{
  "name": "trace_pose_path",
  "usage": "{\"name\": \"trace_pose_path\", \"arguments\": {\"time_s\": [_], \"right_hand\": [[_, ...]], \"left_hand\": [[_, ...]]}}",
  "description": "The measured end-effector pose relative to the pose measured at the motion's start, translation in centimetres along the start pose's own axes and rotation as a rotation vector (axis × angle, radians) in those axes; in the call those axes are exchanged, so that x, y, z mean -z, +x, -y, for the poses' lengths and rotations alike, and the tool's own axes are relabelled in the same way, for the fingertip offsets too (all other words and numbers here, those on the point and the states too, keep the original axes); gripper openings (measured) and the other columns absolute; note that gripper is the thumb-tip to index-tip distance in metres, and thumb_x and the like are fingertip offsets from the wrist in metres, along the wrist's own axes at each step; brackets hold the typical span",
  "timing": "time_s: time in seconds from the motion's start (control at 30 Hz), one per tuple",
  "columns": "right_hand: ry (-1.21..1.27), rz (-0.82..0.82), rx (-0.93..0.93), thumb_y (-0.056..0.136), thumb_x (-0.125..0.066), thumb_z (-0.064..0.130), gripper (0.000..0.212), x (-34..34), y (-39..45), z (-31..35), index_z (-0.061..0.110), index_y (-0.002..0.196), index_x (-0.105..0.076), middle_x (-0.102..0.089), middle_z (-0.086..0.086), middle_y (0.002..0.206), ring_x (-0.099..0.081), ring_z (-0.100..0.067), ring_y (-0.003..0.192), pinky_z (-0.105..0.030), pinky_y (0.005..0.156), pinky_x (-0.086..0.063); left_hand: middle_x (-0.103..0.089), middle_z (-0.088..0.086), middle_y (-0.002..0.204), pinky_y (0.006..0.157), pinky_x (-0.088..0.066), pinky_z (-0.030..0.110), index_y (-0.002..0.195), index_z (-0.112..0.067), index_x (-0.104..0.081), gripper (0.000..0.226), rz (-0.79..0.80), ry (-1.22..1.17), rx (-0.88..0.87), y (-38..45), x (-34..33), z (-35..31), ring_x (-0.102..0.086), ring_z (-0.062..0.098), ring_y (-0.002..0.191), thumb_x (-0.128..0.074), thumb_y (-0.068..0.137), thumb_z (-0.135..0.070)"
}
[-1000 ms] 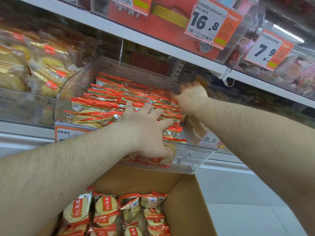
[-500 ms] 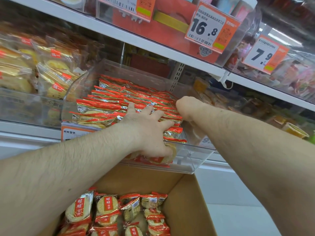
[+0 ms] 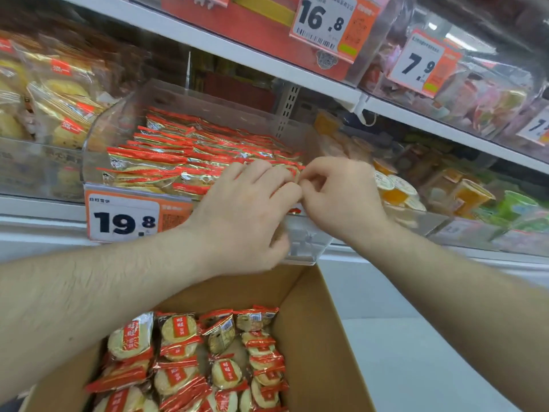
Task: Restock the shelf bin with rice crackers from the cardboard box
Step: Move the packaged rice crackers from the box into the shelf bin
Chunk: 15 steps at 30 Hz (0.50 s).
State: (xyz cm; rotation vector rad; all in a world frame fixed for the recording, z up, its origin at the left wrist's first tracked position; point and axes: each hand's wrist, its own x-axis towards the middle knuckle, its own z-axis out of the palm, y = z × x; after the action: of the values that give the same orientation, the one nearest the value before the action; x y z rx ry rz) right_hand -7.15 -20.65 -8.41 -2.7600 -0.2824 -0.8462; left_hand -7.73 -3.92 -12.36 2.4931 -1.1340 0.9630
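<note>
Both hands meet at the front right corner of the bin (image 3: 309, 242), and I take this clear bin as my landmark for all places. From my remote view, the left hand (image 3: 243, 215) lies over the front edge of the bin with its fingers bent down onto the crackers (image 3: 166, 162) there; it seems to press or hold a packet under the palm, but the hand covers it, so I cannot tell if it really grips. The right hand (image 3: 338, 197) is just beside it, touching it at the fingertips, with fingers curled as in a pinch; what it pinches I cannot see clearly. Inside the bin the crackers lie in overlapping rows of red and gold packets, filling it from the back wall to the front. On the front of the bin, at its left part, hangs a price tag (image 3: 124, 217) that reads 19.8. Below the bin, close to me, stands the open box (image 3: 320, 337) with more packets (image 3: 208, 361) lying flat in it. Left of the bin I see yellow snack bags (image 3: 62, 93), right of it small cups (image 3: 395, 188) in another clear bin, and above it a shelf (image 3: 225, 52) with tags 16.8 and 7.9.
</note>
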Motion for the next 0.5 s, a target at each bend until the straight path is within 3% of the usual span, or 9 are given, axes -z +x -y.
{"name": "trace_pose_path", "arguments": {"time_s": [0.1, 0.17, 0.23, 0.33, 0.4, 0.5], "right_hand": [[0.204, -0.024, -0.012, 0.071, -0.055, 0.021, 0.013, -0.9, -5.8, 0.0, 0.017, 0.064, -0.064, -0.054, 0.008, 0.053, -0.049, -0.013, 0.057, -0.031, 0.054, -0.043], [0.252, 0.048, 0.032, 0.07, -0.05, 0.025, 0.01, -2.4, -9.7, -0.1, 0.025, 0.061, -0.045, -0.044, 0.014, 0.051, -0.041, -0.011, 0.056, -0.025, 0.053, -0.033], [0.234, 0.267, 0.009, 0.068, -0.045, 0.029, 0.01, -5.6, -15.1, -0.8, 0.032, 0.063, -0.038, -0.05, 0.012, 0.055, -0.047, -0.014, 0.057, -0.023, 0.054, -0.033], [0.054, 0.749, -0.198, 0.079, -0.047, 0.029, 0.014, -10.8, -18.5, -2.9, 0.022, 0.071, -0.056, -0.067, -0.004, 0.077, -0.065, -0.029, 0.075, -0.033, 0.062, -0.051], [-0.075, 1.017, -0.296, 0.085, -0.049, 0.029, 0.019, -14.4, -20.0, -4.2, 0.017, 0.085, -0.063, -0.068, -0.006, 0.09, -0.067, -0.031, 0.087, -0.036, 0.073, -0.056], [-0.11, 1.311, -0.32, 0.09, -0.049, 0.022, 0.017, -18.5, -22.3, -4.7, 0.015, 0.093, -0.065, -0.067, -0.01, 0.105, -0.063, -0.03, 0.1, -0.03, 0.073, -0.049]], "left_hand": [[-0.062, 0.009, 0.096, 0.069, -0.042, 0.041, 0.094, -0.008, -0.061, 0.034, 0.013, -0.111, -0.073, -3.0, -1.0, -2.2, -0.054, 0.031, 0.086, -0.061, 0.068, -0.029], [-0.059, 0.005, 0.088, 0.067, -0.043, 0.038, 0.091, -0.011, -0.06, 0.03, 0.058, -0.216, -0.092, -4.8, -1.9, -3.1, -0.052, 0.026, 0.08, -0.059, 0.067, -0.029], [-0.058, -0.002, 0.089, 0.07, -0.047, 0.037, 0.096, -0.017, -0.058, 0.03, 0.302, -0.332, -0.065, -7.7, -3.7, -4.7, -0.053, 0.021, 0.082, -0.054, 0.07, -0.033], [-0.053, -0.01, 0.108, 0.077, -0.041, 0.028, 0.114, -0.029, -0.05, 0.033, 0.692, -0.348, 0.111, -10.3, -6.0, -5.3, -0.051, 0.015, 0.102, -0.052, 0.082, -0.035], [-0.052, -0.01, 0.114, 0.07, -0.038, 0.026, 0.12, -0.03, -0.047, 0.035, 0.893, -0.363, 0.182, -11.5, -7.3, -5.0, -0.052, 0.014, 0.105, -0.053, 0.086, -0.034], [-0.054, -0.008, 0.119, 0.054, -0.031, 0.013, 0.124, -0.027, -0.047, 0.035, 1.073, -0.363, 0.303, -12.9, -8.6, -3.9, -0.053, 0.013, 0.102, -0.055, 0.09, -0.029]]}}
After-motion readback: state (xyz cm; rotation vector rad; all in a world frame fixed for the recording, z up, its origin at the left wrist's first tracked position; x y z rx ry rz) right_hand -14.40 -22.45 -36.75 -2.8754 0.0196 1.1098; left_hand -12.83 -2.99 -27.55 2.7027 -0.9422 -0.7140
